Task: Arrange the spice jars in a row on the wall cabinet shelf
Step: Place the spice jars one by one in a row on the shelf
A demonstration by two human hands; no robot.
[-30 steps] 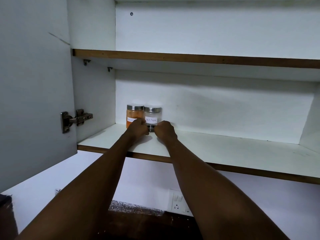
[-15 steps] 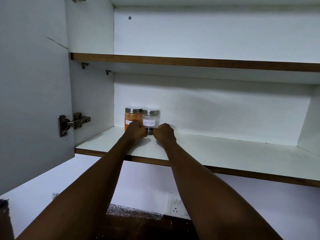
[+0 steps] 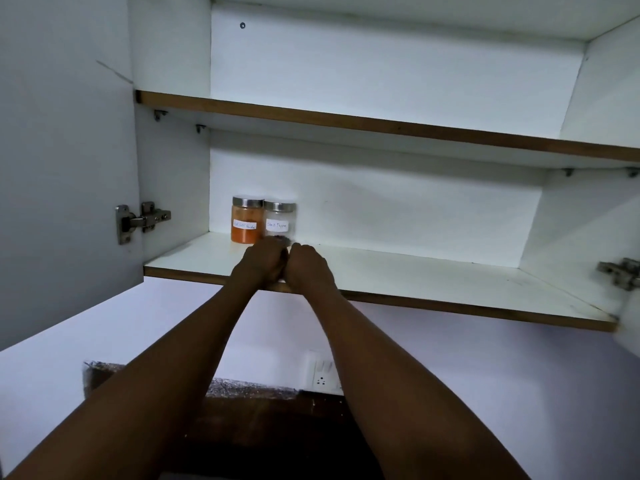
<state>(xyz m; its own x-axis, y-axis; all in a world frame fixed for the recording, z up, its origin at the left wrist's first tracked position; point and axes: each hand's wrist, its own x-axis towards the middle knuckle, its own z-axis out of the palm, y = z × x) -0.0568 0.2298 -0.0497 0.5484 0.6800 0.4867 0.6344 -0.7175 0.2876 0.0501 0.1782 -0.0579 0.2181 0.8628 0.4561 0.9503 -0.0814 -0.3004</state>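
Two spice jars on lower shelf (image 3: 398,271) of wall cabinet, at back left, upright, side by side, touching. Orange-powder jar (image 3: 245,220) on left, clear jar (image 3: 280,221) on right; each has one metal lid, one white handwritten label. Two hands on shelf just in front of jars, knuckles together. Left hand (image 3: 263,261) curled, covers base of clear jar; grip on it unclear. Right hand (image 3: 308,265) curled, holds nothing visible. Upper shelf (image 3: 381,124) above. Two door hinges: one left (image 3: 140,221), one right (image 3: 620,273). One wall socket (image 3: 322,375) below.
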